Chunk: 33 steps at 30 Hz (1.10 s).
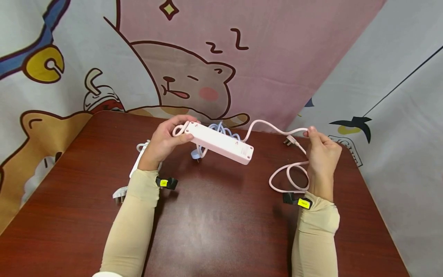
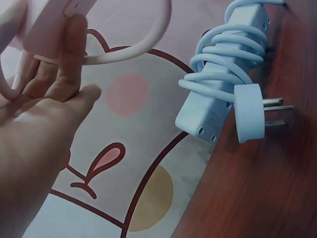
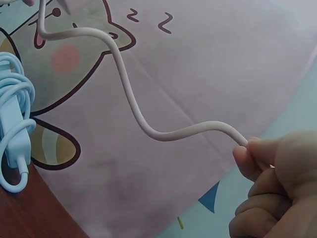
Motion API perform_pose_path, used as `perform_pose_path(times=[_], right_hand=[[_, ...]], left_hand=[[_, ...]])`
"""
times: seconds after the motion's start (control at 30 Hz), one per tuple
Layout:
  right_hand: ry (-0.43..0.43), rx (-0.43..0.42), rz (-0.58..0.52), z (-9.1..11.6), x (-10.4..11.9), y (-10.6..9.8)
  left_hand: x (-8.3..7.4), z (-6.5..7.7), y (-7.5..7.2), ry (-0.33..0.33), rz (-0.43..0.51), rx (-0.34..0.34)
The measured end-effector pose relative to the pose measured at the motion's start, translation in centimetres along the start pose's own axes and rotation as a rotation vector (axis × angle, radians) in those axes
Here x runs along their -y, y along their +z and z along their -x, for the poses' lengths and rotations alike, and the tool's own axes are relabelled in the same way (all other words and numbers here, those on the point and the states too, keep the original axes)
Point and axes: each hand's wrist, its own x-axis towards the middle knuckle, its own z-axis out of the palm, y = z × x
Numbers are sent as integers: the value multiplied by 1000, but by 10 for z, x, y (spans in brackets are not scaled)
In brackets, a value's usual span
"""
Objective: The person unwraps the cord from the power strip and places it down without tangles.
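Observation:
My left hand (image 1: 162,143) grips one end of a pale pink power strip (image 1: 219,143), held raised and tilted over the table. A bend of its cord loops out beside that thumb. Off to the right, my right hand (image 1: 322,154) pinches the pink cord (image 3: 131,94) between thumb and fingertips, and the stretch between both hands sags in a wave. Below the right hand, the rest of the cord lies in loose loops (image 1: 288,179), with its plug (image 1: 292,140) near the far edge. In the left wrist view the strip is partly cut off.
Behind the pink strip lies a light blue power strip (image 2: 223,74) wrapped in its own cord, its plug (image 2: 249,113) sticking out. A white power strip (image 1: 137,159) with a plug (image 1: 120,192) is partly hidden by my left forearm. A cartoon-print curtain (image 1: 277,57) backs the brown table (image 1: 214,231).

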Motion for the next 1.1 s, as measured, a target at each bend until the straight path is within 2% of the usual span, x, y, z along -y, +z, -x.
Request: perform_pose_path(times=[0.33, 0.57, 0.73, 0.83, 0.9, 1.03, 1.1], right_hand=[[-77, -77, -106, 2, 7, 3], [-122, -126, -97, 2, 10, 0], [-131, -147, -132, 0, 12, -3], [-101, -125, -117, -2, 14, -6], [-42, -83, -87, -3, 15, -10], [78, 10, 50, -4, 16, -16], [109, 32, 122, -4, 16, -18]], left_hand=[[-1, 3, -3, -92, -91, 80], [-2, 4, -3, -131, -130, 141], [-3, 4, -5, -156, -151, 170], [-4, 4, -6, -153, -154, 164], [-4, 4, -6, -140, -136, 150], [-5, 5, -6, -115, -72, 114], [-6, 5, -6, -109, -55, 104]])
